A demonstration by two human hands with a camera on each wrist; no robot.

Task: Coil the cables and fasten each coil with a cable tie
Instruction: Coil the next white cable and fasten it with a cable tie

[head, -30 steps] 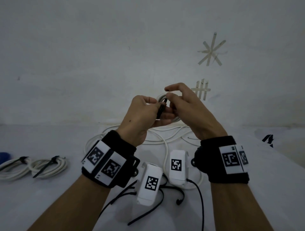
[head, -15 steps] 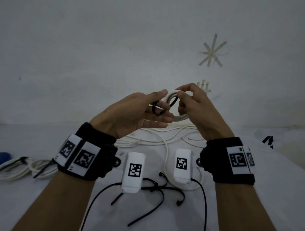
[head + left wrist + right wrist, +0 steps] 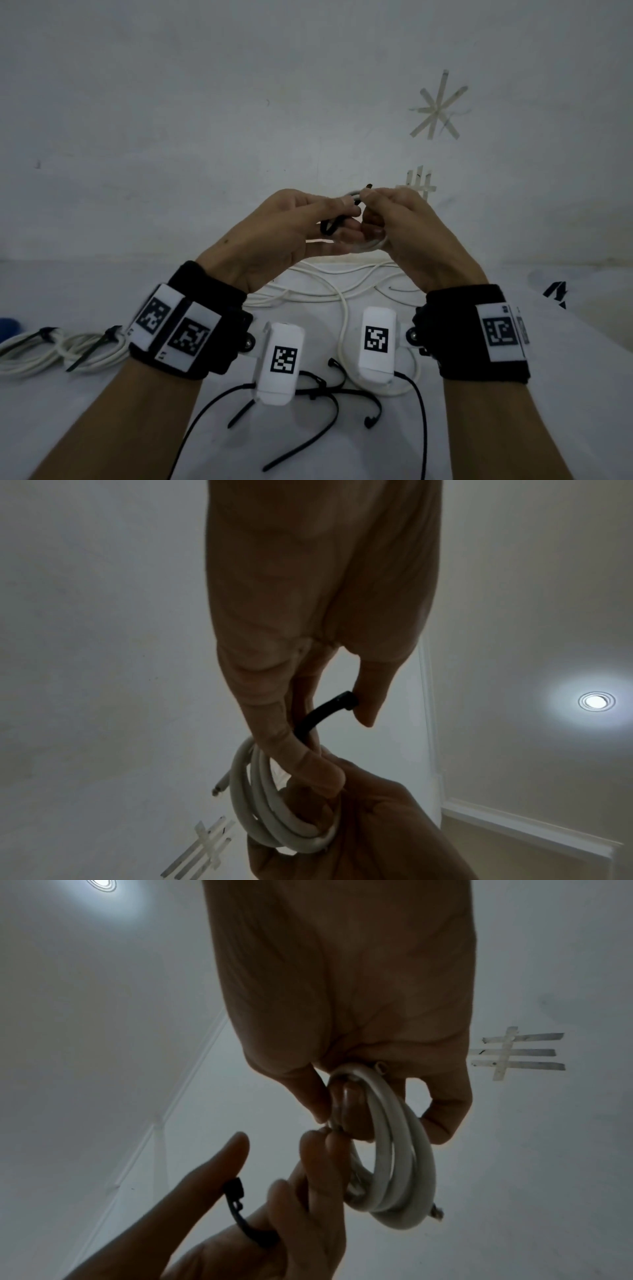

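Note:
Both hands are raised in front of the wall. A small white cable coil [image 3: 371,245] [image 3: 274,813] [image 3: 394,1153] sits in my right hand [image 3: 368,205] [image 3: 373,1123], whose thumb and fingers curl round its loops. A black cable tie [image 3: 329,226] [image 3: 322,714] [image 3: 238,1213] bends in a loop at my left hand [image 3: 344,214] [image 3: 329,731], pinched between its fingers. The tie's tip [image 3: 369,186] pokes up above the right fingers. Whether the tie passes round the coil is hidden by the fingers.
On the white table, two tied white coils [image 3: 54,346] lie at the left by a blue object [image 3: 7,325]. Loose white cables [image 3: 342,294] lie below the hands, spare black cable ties [image 3: 329,394] nearer me. Tape marks [image 3: 438,106] are on the wall.
The straight tie has bent into a loop at the left hand. The left hand spread out, then closed in on the right again; the tie's tip now shows above the right fingers.

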